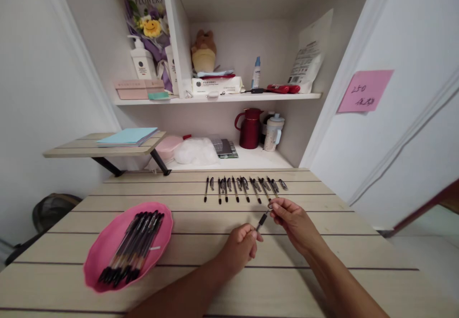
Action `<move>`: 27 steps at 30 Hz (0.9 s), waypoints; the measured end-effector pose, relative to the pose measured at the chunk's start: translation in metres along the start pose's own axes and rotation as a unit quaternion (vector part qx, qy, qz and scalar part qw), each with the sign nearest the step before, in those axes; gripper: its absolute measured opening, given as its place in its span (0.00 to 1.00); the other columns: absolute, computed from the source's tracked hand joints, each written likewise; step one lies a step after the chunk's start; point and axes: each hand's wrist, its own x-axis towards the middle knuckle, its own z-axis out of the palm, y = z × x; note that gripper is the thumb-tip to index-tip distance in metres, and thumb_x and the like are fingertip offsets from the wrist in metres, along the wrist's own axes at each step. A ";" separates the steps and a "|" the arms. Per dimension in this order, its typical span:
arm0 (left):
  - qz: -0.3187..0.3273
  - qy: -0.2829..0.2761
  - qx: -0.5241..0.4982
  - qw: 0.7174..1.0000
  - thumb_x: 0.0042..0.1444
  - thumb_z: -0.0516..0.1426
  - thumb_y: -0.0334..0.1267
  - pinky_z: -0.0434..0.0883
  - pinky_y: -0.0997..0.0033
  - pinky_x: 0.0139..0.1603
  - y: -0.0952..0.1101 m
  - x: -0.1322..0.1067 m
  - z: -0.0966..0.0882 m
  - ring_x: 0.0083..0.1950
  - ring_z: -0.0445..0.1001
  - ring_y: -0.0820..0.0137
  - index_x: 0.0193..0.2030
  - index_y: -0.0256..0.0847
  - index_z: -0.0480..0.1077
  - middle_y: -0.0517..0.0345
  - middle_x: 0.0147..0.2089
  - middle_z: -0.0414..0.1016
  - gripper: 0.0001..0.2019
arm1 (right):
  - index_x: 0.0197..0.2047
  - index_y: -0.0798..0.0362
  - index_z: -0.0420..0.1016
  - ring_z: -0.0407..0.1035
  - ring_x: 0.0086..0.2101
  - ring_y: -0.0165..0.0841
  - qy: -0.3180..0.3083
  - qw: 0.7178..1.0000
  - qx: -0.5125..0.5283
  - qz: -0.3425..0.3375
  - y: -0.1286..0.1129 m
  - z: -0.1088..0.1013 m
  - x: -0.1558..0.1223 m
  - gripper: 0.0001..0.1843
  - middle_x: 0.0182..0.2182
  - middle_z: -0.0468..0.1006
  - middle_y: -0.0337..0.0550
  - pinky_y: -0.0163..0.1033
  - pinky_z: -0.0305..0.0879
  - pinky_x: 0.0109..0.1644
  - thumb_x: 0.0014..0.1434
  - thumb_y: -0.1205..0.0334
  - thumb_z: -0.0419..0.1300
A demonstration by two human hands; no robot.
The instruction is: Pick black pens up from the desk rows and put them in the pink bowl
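My left hand (pixel 241 245) is closed round the barrel of a black gel pen (pixel 263 219), whose grip and thin tip point up and to the right. At that tip, my right hand (pixel 291 220) is pinched; whatever its fingertips hold is too small to make out. Just beyond the hands lies a row of uncapped pens (pixel 235 190) with loose dark caps (pixel 283 184) among them. To the left, a pink scalloped tray (pixel 93 250) carries a bundle of capped pens (pixel 135 244).
A small raised shelf (pixel 71 147) with a blue notebook (pixel 127 137) stands at the table's back left. Behind the table, a white cabinet holds a red thermos jug (pixel 250 129), a pale cup (pixel 274 134) and a plastic bag (pixel 196 152). A pink note (pixel 366 91) hangs at right.
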 end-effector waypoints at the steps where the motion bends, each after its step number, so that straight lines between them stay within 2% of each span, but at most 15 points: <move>1: 0.000 0.000 0.002 1.000 0.54 0.50 0.48 0.43 0.78 0.17 -0.001 0.000 0.000 0.13 0.45 0.83 0.32 0.36 0.63 0.70 0.14 0.57 0.15 | 0.30 0.53 0.74 0.60 0.24 0.27 -0.006 1.000 -0.006 -0.001 0.000 -0.001 0.000 0.13 0.23 0.69 0.38 0.33 0.53 0.25 0.42 0.55 0.67; 7: 0.009 -0.005 0.009 1.000 0.54 0.50 0.48 0.43 0.78 0.17 0.001 -0.001 0.000 0.13 0.46 0.83 0.32 0.36 0.63 0.70 0.15 0.57 0.15 | 0.30 0.54 0.74 0.60 0.24 0.27 -0.045 0.998 -0.038 0.009 0.001 0.000 -0.003 0.14 0.23 0.69 0.38 0.32 0.53 0.25 0.43 0.55 0.67; 15: 0.011 -0.008 0.025 1.000 0.54 0.49 0.48 0.45 0.78 0.18 -0.001 -0.001 -0.002 0.14 0.47 0.82 0.33 0.36 0.63 0.69 0.15 0.57 0.15 | 0.26 0.54 0.73 0.58 0.21 0.25 -0.082 0.995 0.005 0.064 0.000 0.003 -0.007 0.12 0.18 0.68 0.37 0.31 0.50 0.23 0.43 0.56 0.67; 20: 0.014 -0.008 0.025 1.000 0.54 0.49 0.48 0.46 0.78 0.18 -0.002 0.000 -0.002 0.14 0.48 0.82 0.32 0.36 0.63 0.69 0.15 0.57 0.14 | 0.35 0.53 0.76 0.64 0.26 0.28 -0.092 0.993 0.021 0.068 -0.002 0.003 -0.009 0.16 0.30 0.76 0.43 0.33 0.57 0.28 0.41 0.56 0.68; 25: 0.030 -0.012 0.036 0.999 0.54 0.49 0.47 0.46 0.78 0.18 -0.001 -0.001 -0.001 0.14 0.48 0.82 0.32 0.36 0.63 0.69 0.15 0.57 0.14 | 0.25 0.54 0.74 0.59 0.21 0.26 -0.070 0.997 -0.025 0.037 0.003 0.002 -0.007 0.13 0.19 0.71 0.37 0.33 0.55 0.25 0.39 0.56 0.69; 27: 0.032 -0.011 0.039 0.999 0.54 0.49 0.47 0.46 0.78 0.18 -0.001 -0.002 -0.001 0.14 0.47 0.82 0.32 0.36 0.63 0.69 0.15 0.57 0.14 | 0.26 0.54 0.74 0.62 0.23 0.27 -0.084 0.996 -0.019 0.033 0.002 0.002 -0.008 0.13 0.23 0.73 0.39 0.33 0.57 0.27 0.40 0.54 0.68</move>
